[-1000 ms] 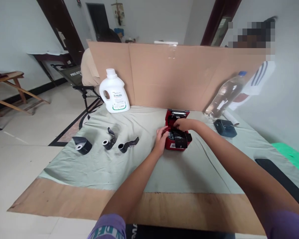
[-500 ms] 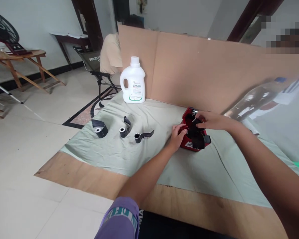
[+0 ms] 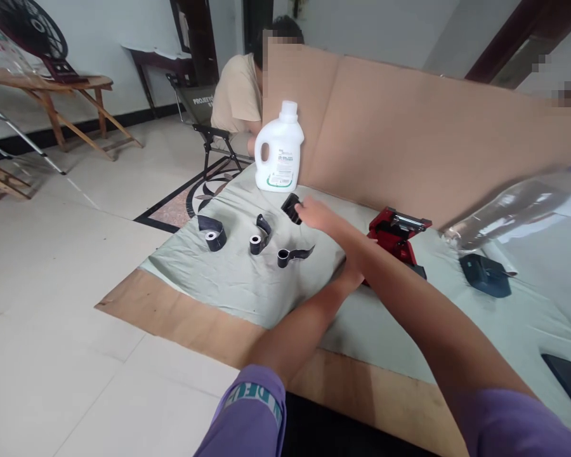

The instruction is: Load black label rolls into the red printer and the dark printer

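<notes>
My right hand (image 3: 314, 213) pinches a small black roll (image 3: 292, 208) above the cloth, in front of the white jug (image 3: 280, 152). At the near side of an open red label printer (image 3: 390, 240) is my left hand (image 3: 354, 273), which seems to touch it. My right forearm crosses in front, hiding most of the left fingers and part of the printer. The printer's lid is up and shows a silvery bar. Left of it lie three black rolls with loose ends: a left one (image 3: 215, 240), a middle one (image 3: 255, 244) and a right one (image 3: 283, 258).
A cardboard sheet (image 3: 400, 120) stands along the back of the cloth-covered board (image 3: 181, 298). To the right are a dark boxy object (image 3: 486, 275), a clear plastic bottle (image 3: 509, 209) and a black flat slab (image 3: 568, 384). Behind the cardboard sits a person (image 3: 235, 95).
My right hand has come out of the red printer and moved left with the black roll. My left hand stays by the printer. The view has turned, showing more on the right side.
</notes>
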`<state>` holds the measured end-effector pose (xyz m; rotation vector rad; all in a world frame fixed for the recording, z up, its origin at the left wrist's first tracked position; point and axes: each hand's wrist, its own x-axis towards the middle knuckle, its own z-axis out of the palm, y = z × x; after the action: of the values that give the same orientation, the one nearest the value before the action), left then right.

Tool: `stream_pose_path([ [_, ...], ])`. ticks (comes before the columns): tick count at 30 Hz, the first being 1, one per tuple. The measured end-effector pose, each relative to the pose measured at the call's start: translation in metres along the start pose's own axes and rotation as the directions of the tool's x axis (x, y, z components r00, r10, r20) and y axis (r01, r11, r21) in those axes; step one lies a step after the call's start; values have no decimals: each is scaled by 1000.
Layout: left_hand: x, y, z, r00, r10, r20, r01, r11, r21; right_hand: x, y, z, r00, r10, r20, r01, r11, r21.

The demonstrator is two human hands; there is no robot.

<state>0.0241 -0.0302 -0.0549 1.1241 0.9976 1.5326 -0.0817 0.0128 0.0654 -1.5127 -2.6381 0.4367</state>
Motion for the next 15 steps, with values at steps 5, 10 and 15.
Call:
stream_pose_path([
  [5,-3,6,-6,1000,-19,-13,21,993,114,17,-20,54,985,89,145,-70,989,-129],
  [10,-3,6,-6,1000,-16,3,16,991,132,14,-22,54,956,104,273,-53,981,-186],
  [15,-2,3,-5,1000,3,-1,-3,996,88,-24,-26,24,968,-162,192,196,965,-173],
])
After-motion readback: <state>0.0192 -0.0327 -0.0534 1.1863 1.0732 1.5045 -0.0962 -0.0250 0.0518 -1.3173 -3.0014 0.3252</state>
